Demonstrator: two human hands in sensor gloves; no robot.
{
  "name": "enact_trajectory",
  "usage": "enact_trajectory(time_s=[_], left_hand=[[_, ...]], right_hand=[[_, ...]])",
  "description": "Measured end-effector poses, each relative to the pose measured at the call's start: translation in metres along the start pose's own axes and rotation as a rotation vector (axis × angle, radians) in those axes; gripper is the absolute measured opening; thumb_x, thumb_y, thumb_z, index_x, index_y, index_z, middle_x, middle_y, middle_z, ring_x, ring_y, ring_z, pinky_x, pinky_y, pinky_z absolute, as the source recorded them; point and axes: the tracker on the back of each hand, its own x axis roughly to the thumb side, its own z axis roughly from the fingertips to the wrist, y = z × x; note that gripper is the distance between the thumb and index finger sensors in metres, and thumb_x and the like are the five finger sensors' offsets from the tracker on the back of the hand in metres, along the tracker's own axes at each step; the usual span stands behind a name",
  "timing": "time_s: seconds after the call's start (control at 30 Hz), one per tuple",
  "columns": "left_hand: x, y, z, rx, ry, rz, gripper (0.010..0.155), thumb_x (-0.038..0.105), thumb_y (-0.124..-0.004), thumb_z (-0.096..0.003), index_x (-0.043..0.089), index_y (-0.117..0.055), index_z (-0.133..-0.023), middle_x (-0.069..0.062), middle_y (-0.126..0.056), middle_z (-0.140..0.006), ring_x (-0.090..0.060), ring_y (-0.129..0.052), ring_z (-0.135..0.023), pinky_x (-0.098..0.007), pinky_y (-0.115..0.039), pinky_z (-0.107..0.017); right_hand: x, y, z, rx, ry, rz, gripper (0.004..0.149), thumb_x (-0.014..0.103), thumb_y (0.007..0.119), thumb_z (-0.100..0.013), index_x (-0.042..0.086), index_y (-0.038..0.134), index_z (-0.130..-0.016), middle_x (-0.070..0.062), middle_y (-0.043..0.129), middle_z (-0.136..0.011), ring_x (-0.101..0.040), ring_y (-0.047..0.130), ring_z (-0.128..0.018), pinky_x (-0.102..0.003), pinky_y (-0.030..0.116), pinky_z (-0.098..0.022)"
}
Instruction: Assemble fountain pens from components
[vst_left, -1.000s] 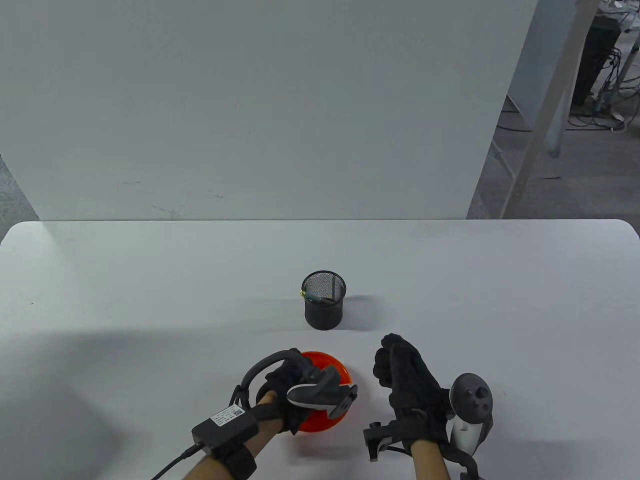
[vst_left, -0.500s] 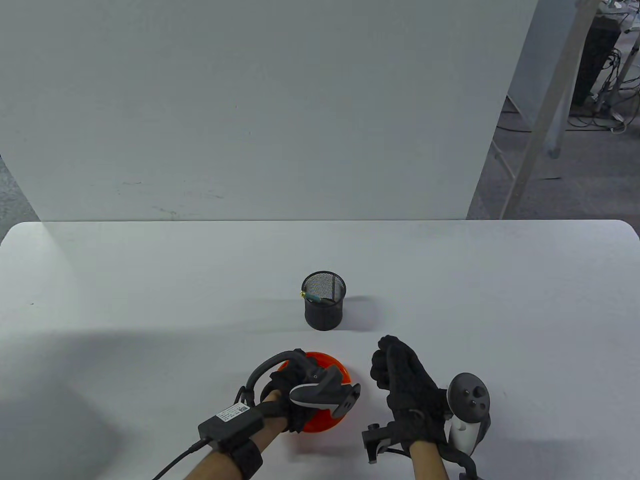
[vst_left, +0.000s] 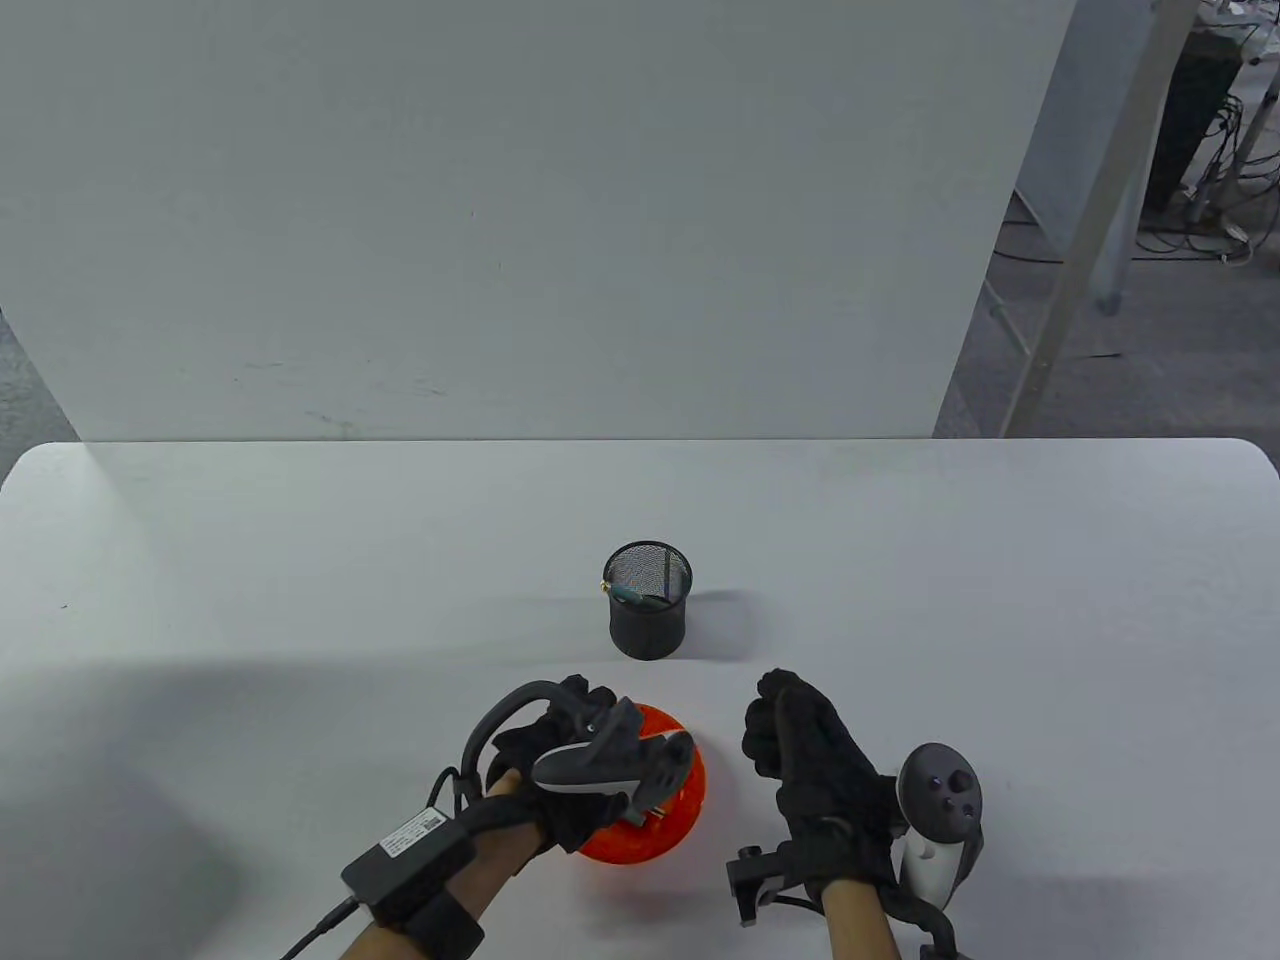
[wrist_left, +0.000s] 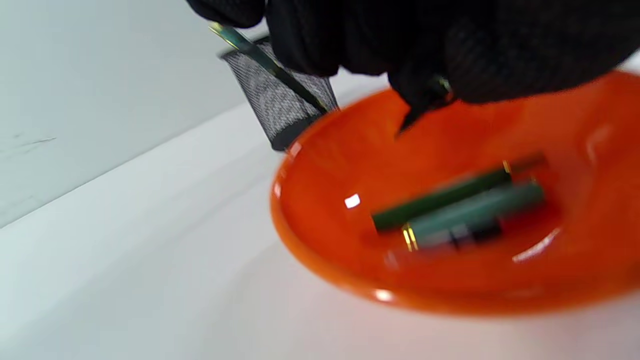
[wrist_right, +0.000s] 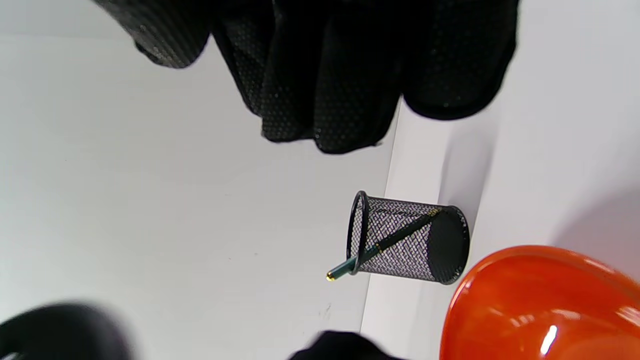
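From above, the left hand (vst_left: 570, 765) hangs over the orange bowl (vst_left: 680, 810) near the tabletop's (vst_left: 300, 560) front edge, hiding most of its contents; the right hand (vst_left: 810, 760) rests just beside the bowl, fingers curled and holding nothing visible. One black mesh cup (vst_left: 648, 600) stands further back, near mid-table. The left wrist view alone shows inside the bowl (wrist_left: 350, 150): three blurred pen pieces, a dark green barrel (wrist_left: 440, 197), a teal barrel (wrist_left: 475, 210) and a shorter black-ended section (wrist_left: 457, 235), while gloved fingertips (wrist_left: 425, 90) pinch a small dark part above them. The right wrist view shows one assembled green pen (wrist_right: 385, 243) leaning in the cup (wrist_right: 405, 240), gold tip over its rim.
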Motion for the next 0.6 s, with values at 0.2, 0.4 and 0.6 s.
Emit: enact_trajectory(time_s=[0.2,0.4,0.6], left_hand=[[-0.042,-0.005,0.047,0.299,0.218,0.338,0.05,0.047,-0.068,-0.0509,0.034,-0.06,-0.099,0.004,-0.078,-0.103,-0.024,-0.082,-0.096,-0.055,-0.06,-0.076],[-0.05,-0.037,0.07,0.649,0.256,0.513,0.049,0.045,-0.067,-0.0516,0.032,-0.062,-0.099,0.007,-0.087,-0.089,-0.019,-0.092,-0.079,-0.053,-0.067,-0.071],[-0.064,-0.054,0.071,0.736,0.262,0.682,0.048,0.044,-0.068,-0.0525,0.033,-0.063,-0.099,0.005,-0.087,-0.089,-0.02,-0.091,-0.079,-0.053,-0.066,-0.071]], right_hand=[[0.0,0.004,-0.002,0.022,-0.008,0.056,0.054,0.048,0.057,-0.061,0.014,0.069,-0.102,-0.009,0.085,-0.084,-0.028,0.09,-0.068,-0.054,0.078,-0.055],[0.002,0.02,-0.001,0.122,-0.081,0.283,0.051,0.046,0.067,-0.06,0.014,0.075,-0.098,-0.007,0.089,-0.078,-0.026,0.092,-0.06,-0.05,0.081,-0.05],[0.025,0.064,0.008,0.275,-0.382,0.832,0.041,0.044,0.078,-0.055,0.019,0.085,-0.087,-0.003,0.093,-0.068,-0.022,0.093,-0.052,-0.047,0.085,-0.044]])
